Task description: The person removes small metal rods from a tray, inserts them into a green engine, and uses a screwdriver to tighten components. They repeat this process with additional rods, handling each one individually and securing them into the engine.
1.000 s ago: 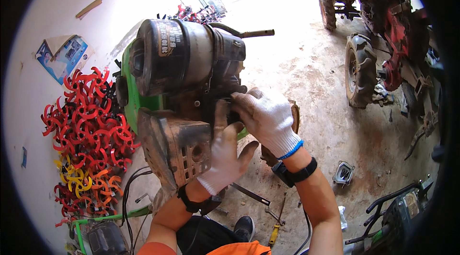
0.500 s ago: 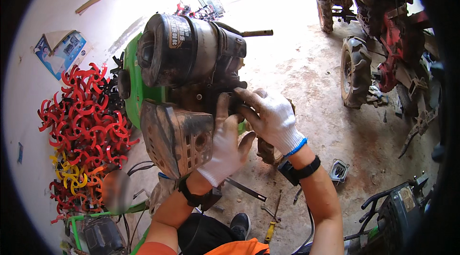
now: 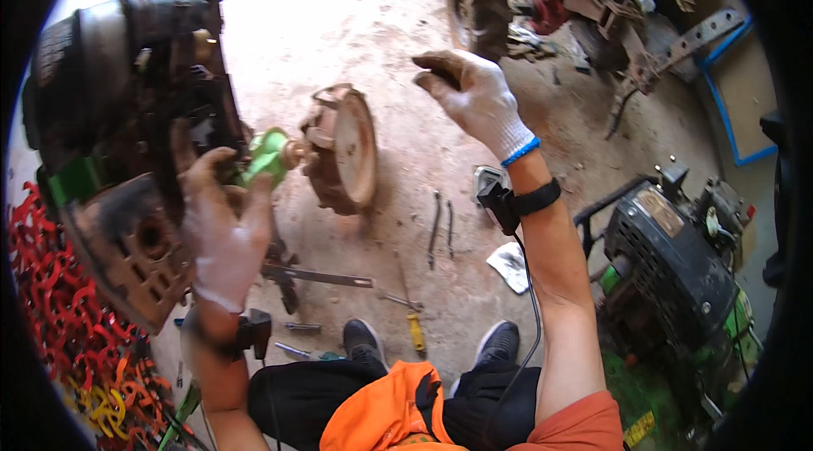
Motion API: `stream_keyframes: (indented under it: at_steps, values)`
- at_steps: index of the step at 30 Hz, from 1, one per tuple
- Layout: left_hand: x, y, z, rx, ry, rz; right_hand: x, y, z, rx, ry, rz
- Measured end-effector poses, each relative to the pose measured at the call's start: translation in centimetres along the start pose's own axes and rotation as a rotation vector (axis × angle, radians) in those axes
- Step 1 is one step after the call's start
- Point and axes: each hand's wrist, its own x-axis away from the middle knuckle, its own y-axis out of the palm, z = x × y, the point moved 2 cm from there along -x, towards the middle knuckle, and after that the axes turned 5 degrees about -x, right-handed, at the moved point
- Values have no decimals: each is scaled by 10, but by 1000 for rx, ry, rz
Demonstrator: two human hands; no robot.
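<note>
A dirty engine with a black and grey cylinder fills the upper left. Below its body is a rusty, slotted exhaust cover. My left hand, in a soiled white glove, reaches in beside that cover. Its fingers are apart, some against the engine and partly hidden among dark parts. Away from the engine, over the floor, my gloved right hand is raised. Thumb and bent fingers come close together there; whatever may be between them is too small to make out. A green housing leads to a muddy wheel right of the engine.
Red curved blades are heaped at lower left. On the floor lie a yellow-handled screwdriver, a flat metal bar and a white cloth. Another engine stands at right; a large tractor tyre is at the top.
The view has swung right. My right hand has left the engine and moved out to the right, while my left hand stays at the engine beside the exhaust cover.
</note>
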Motion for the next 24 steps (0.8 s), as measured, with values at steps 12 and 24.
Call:
stream_keyframes:
  at_steps: [12, 24]
  values:
    - [4, 9, -10, 20, -63, 41, 160, -87, 165, 520, 594, -202]
    - [6, 8, -10, 16, -91, 29, 183, -29, 198, 950, 519, -541]
